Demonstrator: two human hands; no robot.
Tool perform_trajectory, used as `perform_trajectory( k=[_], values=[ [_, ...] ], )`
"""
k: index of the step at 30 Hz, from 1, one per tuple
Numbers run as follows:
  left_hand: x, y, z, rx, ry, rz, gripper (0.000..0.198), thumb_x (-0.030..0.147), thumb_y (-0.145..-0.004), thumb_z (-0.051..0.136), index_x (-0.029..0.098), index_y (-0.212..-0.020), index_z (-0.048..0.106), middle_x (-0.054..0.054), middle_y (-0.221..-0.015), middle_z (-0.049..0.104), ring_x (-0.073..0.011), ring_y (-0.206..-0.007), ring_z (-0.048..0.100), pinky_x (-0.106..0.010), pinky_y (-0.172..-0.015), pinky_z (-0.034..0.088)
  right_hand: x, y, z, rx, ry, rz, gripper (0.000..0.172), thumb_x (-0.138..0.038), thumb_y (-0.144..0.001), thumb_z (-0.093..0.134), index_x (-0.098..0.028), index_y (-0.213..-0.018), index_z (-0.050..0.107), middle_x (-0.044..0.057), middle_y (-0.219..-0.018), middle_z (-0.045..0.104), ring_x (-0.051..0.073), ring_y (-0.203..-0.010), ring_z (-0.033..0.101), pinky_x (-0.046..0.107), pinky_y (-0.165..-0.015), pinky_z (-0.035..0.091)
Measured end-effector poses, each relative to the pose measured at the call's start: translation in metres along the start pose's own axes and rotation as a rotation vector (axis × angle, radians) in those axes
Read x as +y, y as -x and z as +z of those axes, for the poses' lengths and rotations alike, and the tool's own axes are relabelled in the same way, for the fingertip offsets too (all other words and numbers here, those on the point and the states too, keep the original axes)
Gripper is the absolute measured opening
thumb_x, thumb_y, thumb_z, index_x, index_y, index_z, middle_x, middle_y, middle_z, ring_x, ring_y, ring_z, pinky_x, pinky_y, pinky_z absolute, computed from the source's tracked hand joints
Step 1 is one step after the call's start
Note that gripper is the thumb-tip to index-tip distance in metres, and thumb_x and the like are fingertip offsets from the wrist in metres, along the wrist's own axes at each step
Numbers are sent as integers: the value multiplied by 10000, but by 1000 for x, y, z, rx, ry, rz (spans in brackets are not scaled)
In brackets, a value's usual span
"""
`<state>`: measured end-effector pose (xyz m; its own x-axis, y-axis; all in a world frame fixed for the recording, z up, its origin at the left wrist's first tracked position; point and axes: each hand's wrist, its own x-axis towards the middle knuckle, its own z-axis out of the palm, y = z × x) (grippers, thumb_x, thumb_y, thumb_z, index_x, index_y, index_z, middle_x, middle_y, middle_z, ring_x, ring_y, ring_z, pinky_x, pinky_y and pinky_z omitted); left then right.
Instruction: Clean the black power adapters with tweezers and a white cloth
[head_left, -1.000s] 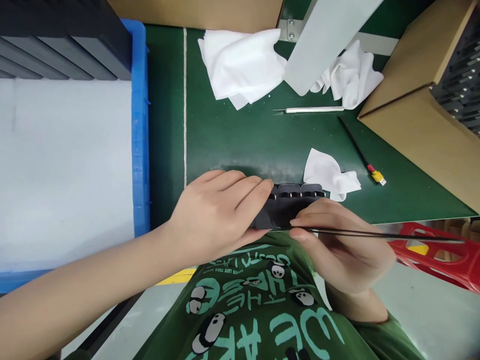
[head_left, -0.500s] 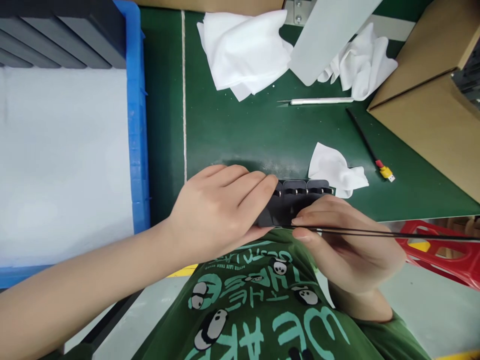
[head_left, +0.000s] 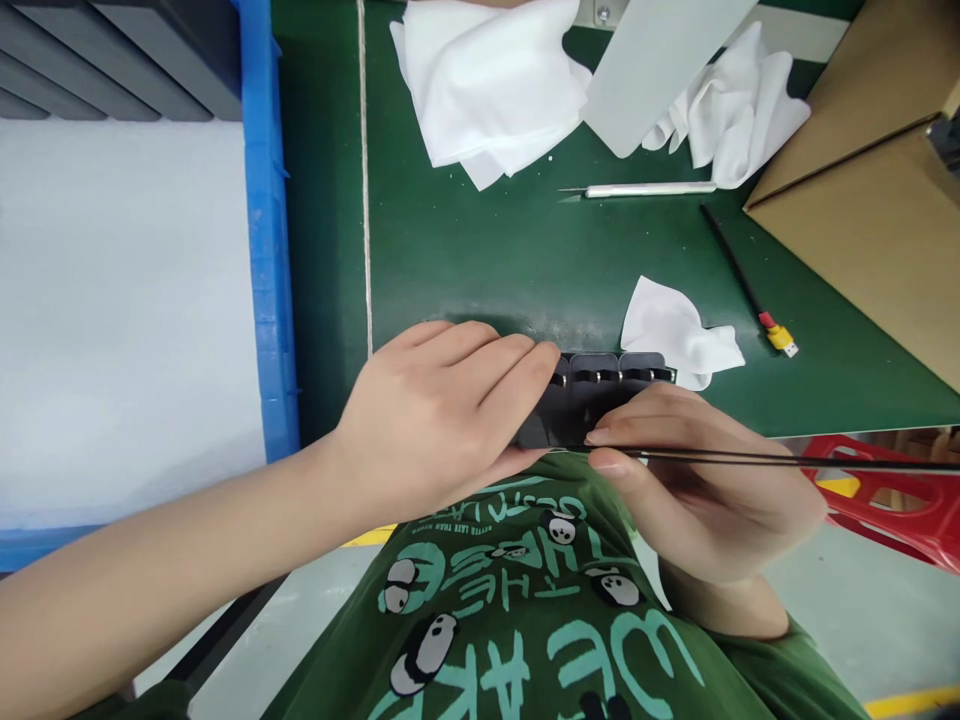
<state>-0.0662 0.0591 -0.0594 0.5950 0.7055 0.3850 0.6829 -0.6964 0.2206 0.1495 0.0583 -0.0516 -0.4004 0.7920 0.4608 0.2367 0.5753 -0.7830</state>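
My left hand [head_left: 450, 405] is closed over the left part of a black plastic part [head_left: 559, 415] at the table's front edge. Several rounded tabs with small shiny metal bits line the part's far side. At its near edge, thumb and fingers of my right hand [head_left: 690, 470] pinch a thin black strip [head_left: 750, 459]. From there the strip, showing as two narrow parallel lines, stretches to the right edge of the view. What lies under my left hand is hidden.
Left stands a blue tray [head_left: 270, 300] with dark foam blocks [head_left: 112, 60]. White cloths [head_left: 495, 85] lie at the back, near a craft knife [head_left: 649, 190]. A small white cloth [head_left: 671, 325], a short USB cable [head_left: 750, 280], a cardboard box [head_left: 870, 220] and a red stool [head_left: 885, 500] are right.
The view has shifted slightly, so the table items sit a little higher. Both hands keep their grip on the black part and strip, with hardly any other movement.
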Motion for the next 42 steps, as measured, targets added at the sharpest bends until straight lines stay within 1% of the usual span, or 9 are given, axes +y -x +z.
perform_trajectory(
  k=[5, 8, 12, 15, 22, 27, 31, 37, 42],
  values=[
    [0, 1, 1, -5, 2, -4, 347, 347, -904, 661, 97, -1144, 654, -125, -1030, 789, -276, -866, 753, -350, -633, 554, 3, 3, 0, 12, -23, -22, 187, 8, -750, 788, -115, -844, 684, 52, -740, 735, 152, -637, 655, 320, -551, 536],
    [0, 1, 1, 4, -3, -2, 347, 349, -910, 657, 87, -1138, 657, -126, -1022, 790, -275, -863, 756, -343, -628, 551, 3, 3, -1, 8, 0, -29, 191, 18, -765, 770, -126, -857, 683, 49, -736, 735, 155, -626, 648, 328, -533, 527],
    [0, 0, 1, 10, -10, -3, 336, 361, -924, 641, 94, -1127, 662, -121, -1012, 793, -267, -842, 755, -343, -620, 551, 3, 5, 0, 30, -1, -10, 212, 9, -745, 784, -149, -849, 690, 41, -743, 741, 174, -615, 646, 358, -519, 529],
    [1, -1, 1, 17, -15, -5, 307, 340, -934, 619, 100, -1119, 665, -111, -996, 794, -259, -831, 753, -339, -617, 549, 3, 7, 0, 34, -6, -9, 203, -9, -744, 792, -149, -853, 694, 38, -734, 742, 173, -606, 650, 355, -509, 534],
    [-1, 0, 2, 13, -5, -3, 326, 376, -951, 601, 128, -1155, 657, -106, -1003, 789, -256, -844, 750, -340, -643, 555, 4, 6, 1, 29, 7, -9, 204, -18, -756, 790, -157, -880, 707, 27, -740, 742, 164, -614, 641, 353, -514, 547],
    [0, 0, 3, 22, -4, -7, 322, 367, -948, 601, 113, -1139, 657, -112, -995, 791, -262, -832, 751, -347, -618, 546, 5, 7, 1, 39, 0, -4, 214, -5, -736, 801, -143, -869, 705, 31, -758, 744, 162, -633, 644, 351, -527, 547],
    [0, -1, 2, 20, -1, 4, 324, 346, -931, 628, 91, -1129, 654, -116, -986, 789, -270, -828, 750, -355, -600, 542, 5, 7, 0, 24, -16, -21, 208, 14, -734, 803, -115, -865, 704, 48, -759, 740, 154, -644, 638, 342, -542, 541],
    [0, -2, 2, 22, -44, 2, 309, 391, -957, 586, 141, -1110, 681, -80, -964, 794, -241, -807, 746, -330, -592, 532, 5, 6, -1, 26, 25, -7, 206, -23, -753, 800, -163, -868, 702, 29, -745, 747, 170, -605, 641, 358, -502, 538],
    [-1, -2, 2, 26, -42, 6, 308, 385, -971, 571, 125, -1097, 678, -81, -967, 797, -236, -798, 743, -331, -567, 506, 5, 7, 0, 27, 14, -4, 220, -6, -736, 805, -152, -866, 704, 38, -757, 746, 177, -621, 651, 362, -526, 541]
  ],
)
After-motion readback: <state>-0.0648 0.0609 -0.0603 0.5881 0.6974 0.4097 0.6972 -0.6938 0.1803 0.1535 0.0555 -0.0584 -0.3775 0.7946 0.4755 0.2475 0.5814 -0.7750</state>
